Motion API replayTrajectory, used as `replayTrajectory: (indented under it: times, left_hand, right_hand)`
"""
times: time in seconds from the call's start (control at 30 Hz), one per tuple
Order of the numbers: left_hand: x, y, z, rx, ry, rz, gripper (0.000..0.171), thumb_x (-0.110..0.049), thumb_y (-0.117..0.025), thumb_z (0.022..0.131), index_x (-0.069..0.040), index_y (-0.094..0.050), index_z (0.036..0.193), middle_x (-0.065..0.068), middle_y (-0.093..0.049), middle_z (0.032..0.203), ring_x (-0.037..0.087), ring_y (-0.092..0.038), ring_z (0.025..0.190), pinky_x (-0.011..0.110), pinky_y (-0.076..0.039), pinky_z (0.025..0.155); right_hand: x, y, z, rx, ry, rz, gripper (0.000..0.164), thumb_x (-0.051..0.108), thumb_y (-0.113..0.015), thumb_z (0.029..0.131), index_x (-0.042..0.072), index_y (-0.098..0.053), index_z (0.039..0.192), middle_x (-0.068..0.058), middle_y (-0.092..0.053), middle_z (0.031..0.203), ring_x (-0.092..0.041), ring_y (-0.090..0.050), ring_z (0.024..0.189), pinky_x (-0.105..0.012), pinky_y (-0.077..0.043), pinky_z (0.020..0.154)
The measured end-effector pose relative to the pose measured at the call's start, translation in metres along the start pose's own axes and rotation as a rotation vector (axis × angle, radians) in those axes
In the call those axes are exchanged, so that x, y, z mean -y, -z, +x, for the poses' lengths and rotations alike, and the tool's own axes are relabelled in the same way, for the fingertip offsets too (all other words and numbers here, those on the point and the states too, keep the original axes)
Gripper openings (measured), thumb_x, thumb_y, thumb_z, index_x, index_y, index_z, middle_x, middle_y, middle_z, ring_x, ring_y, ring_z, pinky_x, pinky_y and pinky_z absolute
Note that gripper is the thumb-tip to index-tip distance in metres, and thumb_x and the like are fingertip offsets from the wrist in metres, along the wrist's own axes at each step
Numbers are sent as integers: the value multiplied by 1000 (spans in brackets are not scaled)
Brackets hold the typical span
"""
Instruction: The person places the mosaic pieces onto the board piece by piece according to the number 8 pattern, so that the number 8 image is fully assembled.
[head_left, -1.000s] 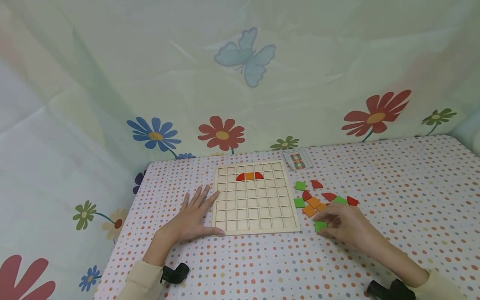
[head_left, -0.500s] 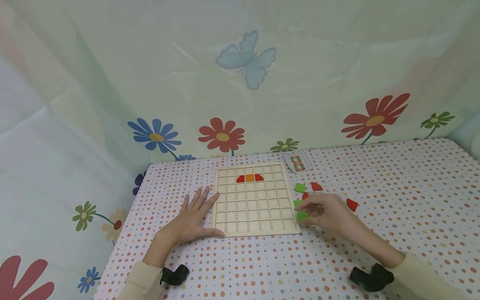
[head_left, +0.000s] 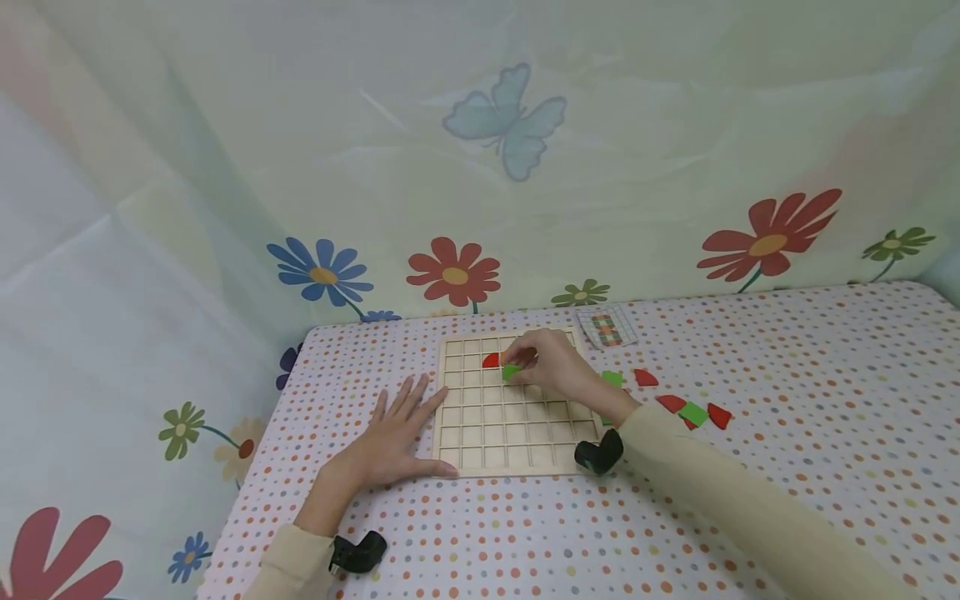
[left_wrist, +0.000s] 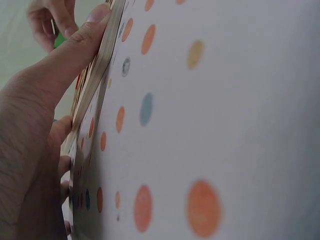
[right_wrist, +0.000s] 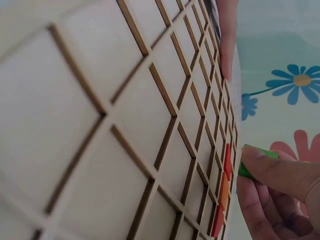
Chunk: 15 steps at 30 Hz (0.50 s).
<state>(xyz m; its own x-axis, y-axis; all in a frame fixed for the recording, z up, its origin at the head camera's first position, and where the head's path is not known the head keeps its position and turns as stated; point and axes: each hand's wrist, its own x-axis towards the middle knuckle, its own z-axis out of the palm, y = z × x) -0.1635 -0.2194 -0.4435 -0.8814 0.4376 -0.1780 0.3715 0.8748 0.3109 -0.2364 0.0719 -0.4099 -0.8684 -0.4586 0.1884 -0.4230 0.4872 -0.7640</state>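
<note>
While your left hand lies with straight, spread fingers at the left edge of the grid board, the head view shows your right hand pinching a green tile over the board's far half; loose red pieces lie on the table beyond its right edge. Your left-wrist view puts your left thumb on the board's rim. Your right-wrist view shows two red quarter-rounds with an orange tile between them, each in its own compartment.
</note>
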Motion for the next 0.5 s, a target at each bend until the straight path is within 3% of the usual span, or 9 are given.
replayTrajectory:
  times: [0.23, 0.5]
  left_hand:
    - [-1, 2, 0, -5, -2, -4, 115, -75, -72, 82, -22, -20, 169, 13, -4, 176, 37, 2, 161, 67, -1, 125]
    - [-1, 1, 0, -1, -4, -12, 115, -75, -72, 82, -23, -18, 170, 12, -3, 176, 37, 3, 161, 67, 0, 125]
  right_hand:
    - [-1, -14, 19, 26, 5, 32, 17, -3, -87, 82, 0, -82, 97, -8, -77, 92, -18, -69, 81, -31, -60, 75]
    - [-5, -25, 20, 43, -39, 28, 17, -1, -87, 82, 2, -83, 99, -7, -77, 99, -17, -69, 86, -30, -58, 77]
